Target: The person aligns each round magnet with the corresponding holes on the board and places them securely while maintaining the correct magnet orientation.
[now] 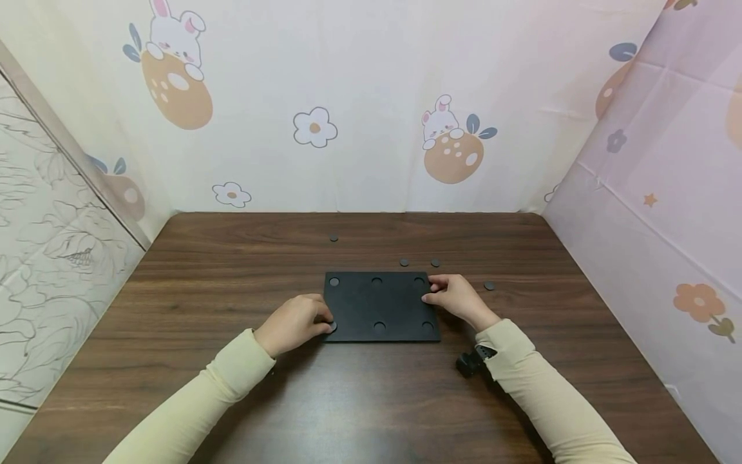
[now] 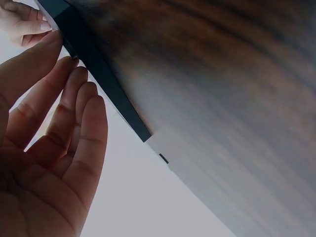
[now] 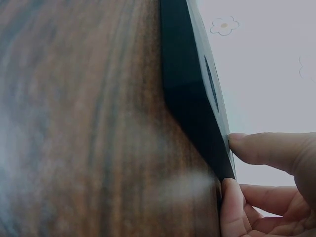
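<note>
From where I stand, a black recessed board (image 1: 356, 306) lies on the wooden bench (image 1: 348, 406) between the person's hands, which are well apart. The left hand (image 1: 298, 322) pinches a small grey disc (image 1: 333, 327) at the board's near corner on that side; whether it is fully seated I can't tell. Just beyond that hand, the far-corner recess (image 1: 334, 281) holds another disc. The right hand (image 1: 458, 298) grips the board's opposite edge, thumb on top. Four loose discs (image 1: 404, 262) lie on the bench beyond the hands, one nearest the right.
</note>
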A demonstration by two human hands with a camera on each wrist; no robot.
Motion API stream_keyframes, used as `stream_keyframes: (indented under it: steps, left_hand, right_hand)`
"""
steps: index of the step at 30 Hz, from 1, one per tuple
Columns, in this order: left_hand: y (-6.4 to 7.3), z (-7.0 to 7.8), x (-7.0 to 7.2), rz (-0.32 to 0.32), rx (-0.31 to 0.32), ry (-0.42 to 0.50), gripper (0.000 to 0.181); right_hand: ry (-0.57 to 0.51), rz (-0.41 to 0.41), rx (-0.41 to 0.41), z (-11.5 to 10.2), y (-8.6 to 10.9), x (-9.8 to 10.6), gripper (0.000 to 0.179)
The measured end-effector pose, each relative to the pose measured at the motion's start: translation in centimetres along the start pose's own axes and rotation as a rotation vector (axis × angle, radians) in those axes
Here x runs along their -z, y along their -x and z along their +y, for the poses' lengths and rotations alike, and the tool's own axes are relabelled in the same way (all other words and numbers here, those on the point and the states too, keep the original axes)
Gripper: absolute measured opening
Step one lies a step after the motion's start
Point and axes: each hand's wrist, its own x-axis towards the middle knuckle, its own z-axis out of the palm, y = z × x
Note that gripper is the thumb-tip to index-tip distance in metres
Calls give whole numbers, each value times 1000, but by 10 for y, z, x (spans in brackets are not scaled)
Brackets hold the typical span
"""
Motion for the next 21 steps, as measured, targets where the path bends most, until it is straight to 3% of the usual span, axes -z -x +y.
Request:
stream_keyframes:
  steps: [21]
  left_hand:
    - [8,-1,-9,16,-10,-34,8]
  right_hand:
    - [5,29,21,5,6,-8,59]
